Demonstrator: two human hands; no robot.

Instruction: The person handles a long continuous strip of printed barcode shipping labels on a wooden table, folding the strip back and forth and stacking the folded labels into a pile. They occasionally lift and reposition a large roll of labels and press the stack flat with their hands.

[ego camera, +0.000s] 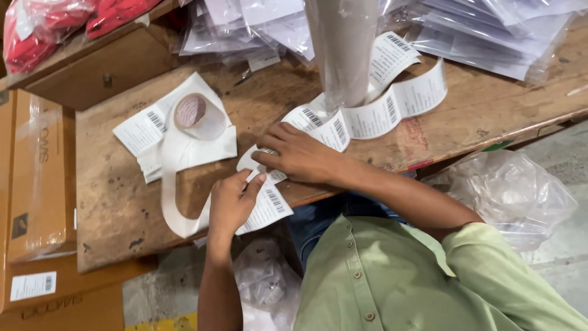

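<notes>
Cardboard boxes (37,178) stand at the far left beside the wooden bench (110,196). On the bench lies a label roll (191,112) with its white backing strip (174,184) looping toward the edge. The left hand (229,205) reaches up from below, its grip pinched on the barcode label strip (269,205) at the bench edge. The right hand (300,156) lies flat across the same strip, fingers spread, pressing it down. Farther right the strip curls behind a grey tube (343,49), near stacked clear bags (490,37).
</notes>
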